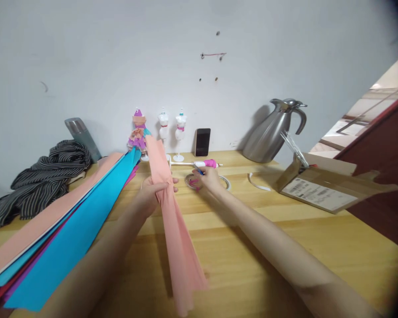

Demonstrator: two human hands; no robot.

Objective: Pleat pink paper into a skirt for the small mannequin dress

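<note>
My left hand (149,194) is closed around a long salmon-pink crepe paper strip (161,163), gathered at the grip. Its loose end hangs down toward the table's front. To the right, the fingers of my right hand (210,179) pinch a small blue object (199,171), mostly hidden and blurred. Just behind that hand a small white mannequin (210,163) with a pink-wrapped torso lies on its side. Beneath and beside the hand are tape rolls (226,180), with small pink pieces (194,182) near them. Layered blue, pink, red and purple crepe paper (96,221) lies at the left.
Against the wall stand a mannequin in a ruffled paper dress (138,132), two white mannequins (181,132) and a phone (202,142). A steel jug (268,132) and open cardboard box (318,187) are right. A striped cloth (53,172) and flask (84,137) are left.
</note>
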